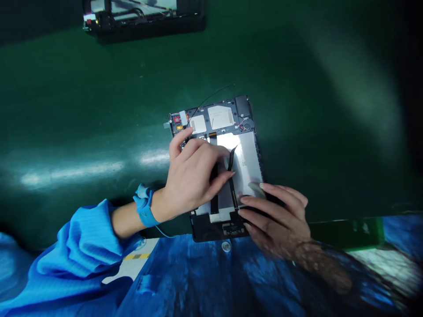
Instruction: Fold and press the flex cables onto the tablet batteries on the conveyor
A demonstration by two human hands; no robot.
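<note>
An opened tablet (243, 176) lies tilted at the table's near edge, its silver back plate, boards and fine wires exposed. Over its middle, my left hand (193, 171) pinches a black ribbon cable (232, 160) between thumb and forefinger. The cable's upper end is lifted and curled; its lower end runs down to the tablet's bottom part. A second, wider dark ribbon (214, 204) lies beside it, partly hidden under my left hand. My right hand (277, 215) rests its outstretched fingers on the tablet's lower right edge; what its palm side touches is hidden.
Another opened device (142, 20) lies on the green table (307, 110) at the far left, cut off by the frame. A thin black wire (216, 91) sticks out past the tablet's top. A blue wrist strap (145, 209) with a cord is on my left wrist.
</note>
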